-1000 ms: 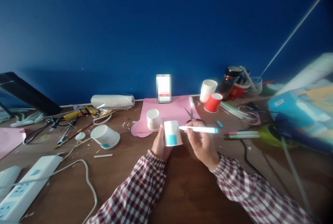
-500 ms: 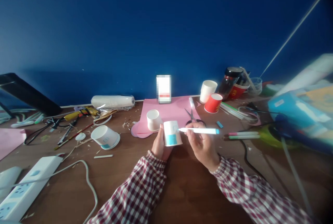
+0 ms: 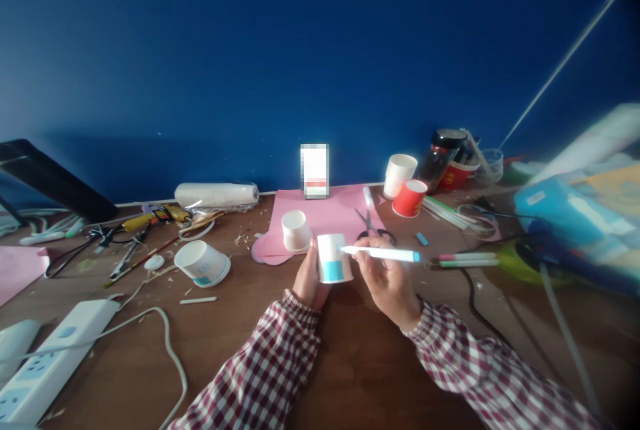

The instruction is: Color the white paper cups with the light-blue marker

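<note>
My left hand (image 3: 307, 280) grips a white paper cup (image 3: 330, 250) from its left side, with the wider rim facing down. A blue block of colour covers part of the cup's lower wall. In my right hand (image 3: 386, 280) is a white marker (image 3: 385, 253) with a light-blue end, its tip touching or very near the upper right of the cup wall. Behind the held cup, another upturned paper cup (image 3: 296, 229) stands on pink paper (image 3: 330, 211). Scissors (image 3: 369, 222) lie partly hidden behind my right hand.
A paper cup (image 3: 201, 262) and a power strip (image 3: 63, 357) are on the left. Behind lies a wrapped cup stack (image 3: 217, 194). At right stand a red cup (image 3: 410, 198), white cups (image 3: 400, 173) and a dark-lidded jar (image 3: 443, 157); two markers (image 3: 467, 260) lie nearer.
The held cup has shifted slightly right and down and turned a little. The marker tip has moved slightly left against its wall, and the marker's blue end sits a bit lower.
</note>
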The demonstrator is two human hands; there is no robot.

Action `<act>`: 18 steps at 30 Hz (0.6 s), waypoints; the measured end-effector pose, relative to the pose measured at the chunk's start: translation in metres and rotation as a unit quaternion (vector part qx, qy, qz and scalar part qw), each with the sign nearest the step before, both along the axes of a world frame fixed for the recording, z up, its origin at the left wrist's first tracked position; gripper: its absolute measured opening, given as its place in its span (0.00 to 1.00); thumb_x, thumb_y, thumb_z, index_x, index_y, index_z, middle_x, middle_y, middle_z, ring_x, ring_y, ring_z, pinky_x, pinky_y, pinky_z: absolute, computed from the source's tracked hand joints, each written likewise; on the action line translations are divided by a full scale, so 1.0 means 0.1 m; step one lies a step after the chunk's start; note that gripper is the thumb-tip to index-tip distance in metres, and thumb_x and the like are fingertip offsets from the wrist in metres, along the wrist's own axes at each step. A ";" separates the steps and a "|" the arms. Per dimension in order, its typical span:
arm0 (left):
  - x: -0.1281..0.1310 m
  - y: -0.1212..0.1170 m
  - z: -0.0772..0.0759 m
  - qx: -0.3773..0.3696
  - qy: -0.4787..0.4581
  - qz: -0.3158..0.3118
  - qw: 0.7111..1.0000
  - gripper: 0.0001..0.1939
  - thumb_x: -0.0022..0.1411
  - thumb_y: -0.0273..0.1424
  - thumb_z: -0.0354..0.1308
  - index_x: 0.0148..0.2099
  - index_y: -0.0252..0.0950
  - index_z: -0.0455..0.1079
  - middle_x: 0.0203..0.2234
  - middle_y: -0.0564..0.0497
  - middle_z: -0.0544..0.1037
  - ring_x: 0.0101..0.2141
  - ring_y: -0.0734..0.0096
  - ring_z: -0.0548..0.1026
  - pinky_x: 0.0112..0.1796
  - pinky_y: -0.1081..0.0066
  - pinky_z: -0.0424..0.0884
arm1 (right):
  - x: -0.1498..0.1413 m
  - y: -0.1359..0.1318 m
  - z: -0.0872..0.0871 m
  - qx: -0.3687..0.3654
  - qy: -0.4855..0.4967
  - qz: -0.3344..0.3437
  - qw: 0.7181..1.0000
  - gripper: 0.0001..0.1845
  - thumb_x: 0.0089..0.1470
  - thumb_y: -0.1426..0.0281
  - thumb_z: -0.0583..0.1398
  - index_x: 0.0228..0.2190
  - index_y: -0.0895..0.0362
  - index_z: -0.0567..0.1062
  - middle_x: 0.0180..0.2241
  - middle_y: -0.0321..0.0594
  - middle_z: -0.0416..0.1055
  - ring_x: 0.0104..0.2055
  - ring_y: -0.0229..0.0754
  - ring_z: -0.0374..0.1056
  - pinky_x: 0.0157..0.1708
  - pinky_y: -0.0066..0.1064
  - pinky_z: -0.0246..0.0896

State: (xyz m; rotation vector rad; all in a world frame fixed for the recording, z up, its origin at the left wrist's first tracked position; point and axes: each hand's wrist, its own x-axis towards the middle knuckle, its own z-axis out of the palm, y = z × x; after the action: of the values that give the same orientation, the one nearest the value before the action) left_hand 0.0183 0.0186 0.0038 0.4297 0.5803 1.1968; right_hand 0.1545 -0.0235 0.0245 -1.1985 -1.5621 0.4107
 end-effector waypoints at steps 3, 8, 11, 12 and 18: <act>-0.01 0.01 -0.04 0.000 0.004 -0.011 1.000 0.19 0.62 0.45 0.60 0.38 0.32 0.72 0.29 0.49 0.76 0.31 0.68 0.74 0.41 0.67 0.71 | 0.00 0.00 0.00 0.001 -0.003 -0.003 1.000 0.09 0.65 0.63 0.55 0.38 0.54 0.73 0.34 0.42 0.75 0.33 0.42 0.73 0.32 0.31 0.71; -0.01 0.02 -0.05 -0.001 0.004 -0.021 1.000 0.20 0.62 0.46 0.59 0.40 0.31 0.73 0.32 0.46 0.78 0.34 0.66 0.76 0.44 0.66 0.70 | 0.00 0.01 0.01 0.006 -0.008 -0.004 1.000 0.09 0.65 0.64 0.55 0.38 0.54 0.73 0.34 0.42 0.76 0.32 0.42 0.73 0.31 0.31 0.71; -0.01 0.02 -0.03 -0.004 0.002 -0.014 1.000 0.19 0.62 0.45 0.59 0.39 0.31 0.73 0.31 0.48 0.78 0.33 0.67 0.75 0.44 0.66 0.70 | 0.00 0.01 0.02 0.011 -0.012 -0.007 1.000 0.09 0.65 0.64 0.55 0.38 0.54 0.73 0.34 0.42 0.76 0.32 0.42 0.73 0.30 0.31 0.71; -0.01 0.01 -0.02 -0.006 0.000 -0.012 1.000 0.19 0.62 0.44 0.59 0.39 0.31 0.73 0.30 0.48 0.78 0.32 0.67 0.75 0.43 0.66 0.70 | 0.00 0.01 0.02 0.013 -0.014 -0.009 1.000 0.09 0.64 0.64 0.55 0.37 0.54 0.73 0.33 0.42 0.76 0.32 0.42 0.73 0.30 0.31 0.71; 0.00 0.02 0.01 -0.021 -0.007 -0.002 1.000 0.18 0.62 0.43 0.60 0.36 0.30 0.74 0.28 0.48 0.77 0.30 0.68 0.74 0.40 0.67 0.70 | 0.01 0.01 0.03 0.021 -0.021 -0.011 0.999 0.09 0.65 0.65 0.55 0.37 0.54 0.73 0.33 0.42 0.75 0.31 0.41 0.73 0.30 0.31 0.70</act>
State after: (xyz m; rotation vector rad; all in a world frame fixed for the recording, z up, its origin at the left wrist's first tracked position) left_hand 0.0184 0.0210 0.0046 0.3860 0.5920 1.1817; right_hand 0.1551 -0.0221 0.0279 -1.1979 -1.5835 0.3384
